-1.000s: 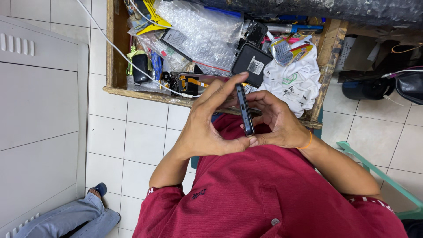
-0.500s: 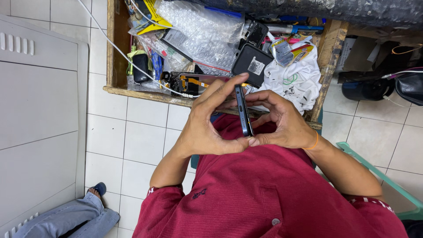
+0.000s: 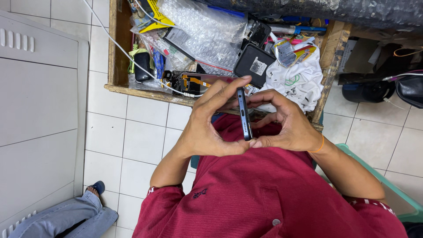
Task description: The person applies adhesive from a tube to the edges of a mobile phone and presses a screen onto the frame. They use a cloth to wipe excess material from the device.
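A slim dark blue phone [image 3: 243,115] stands on edge in front of my red shirt, its narrow side with a port facing me. My left hand [image 3: 206,130] grips it from the left, with the fingers arched over its top end. From the right, my right hand [image 3: 287,125] grips the phone too, thumb at its lower end, and an orange band circles that wrist. Both hands hover just in front of a wooden tray [image 3: 115,53] full of parts.
The tray holds bubble wrap [image 3: 207,31], a white cable [image 3: 132,59], a black square box [image 3: 254,65], a white cloth [image 3: 297,81] and an opened phone body [image 3: 191,83]. A white cabinet [image 3: 37,110] is left. Another person's jeans leg [image 3: 66,218] is bottom left.
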